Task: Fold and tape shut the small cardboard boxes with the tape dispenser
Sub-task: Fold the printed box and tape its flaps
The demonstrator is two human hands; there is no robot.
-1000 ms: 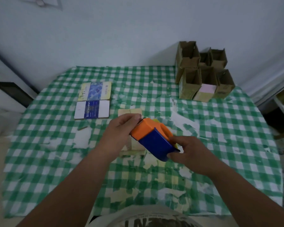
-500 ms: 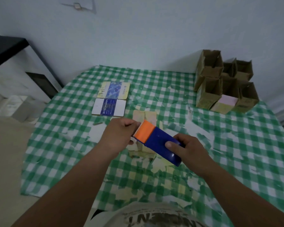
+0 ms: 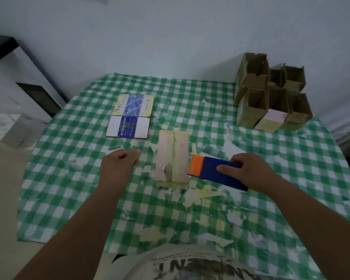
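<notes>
**Tape dispenser beside the closed box seam**

The right hand [image 3: 249, 168] grips the blue-and-orange tape dispenser [image 3: 216, 173], thumb pressed on its blue side, with the orange end just beside, perhaps touching, the right edge of the small cardboard box [image 3: 173, 158]. The left hand [image 3: 119, 163] hovers to the left of the box with fingers curled into a loose fist; whether anything is pinched in it, such as a tape end, cannot be told. The box lies on the green checked tablecloth [image 3: 291, 168], its two top flaps folded together along a central seam; whether tape already covers that seam cannot be told. Judged from this layout, the step in hand is taping the flaps. The next move probably calls for steadying the box with the free hand and drawing the dispenser along the seam. Farther out lie two flattened printed cartons [image 3: 130, 116] at the left and a cluster of open cardboard boxes [image 3: 271, 98] at the far right corner.
</notes>
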